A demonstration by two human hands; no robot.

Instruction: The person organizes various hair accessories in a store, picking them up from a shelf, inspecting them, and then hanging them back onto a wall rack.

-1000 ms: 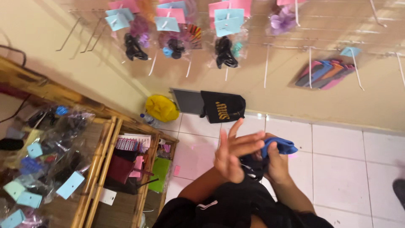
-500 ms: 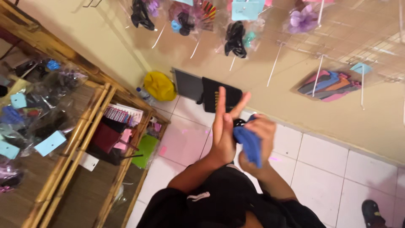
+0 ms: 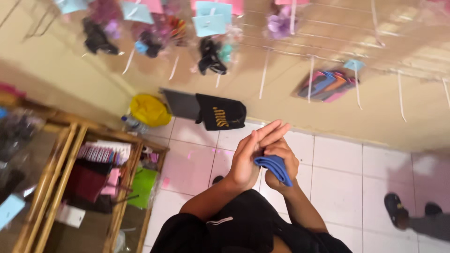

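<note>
Hands have tilted rightward together, left hand [image 3: 251, 157] flat and open, right hand [image 3: 281, 161] still gripping blue cloth [image 3: 274, 167].

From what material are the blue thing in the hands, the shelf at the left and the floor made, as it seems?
Blue thing: probably soft cloth, matte; it folds and bends between the right hand and left hand. Shelf: bamboo or light wood, judging by its round pale poles. Floor: glazed white tile, with visible joints and a slight shine.
</note>
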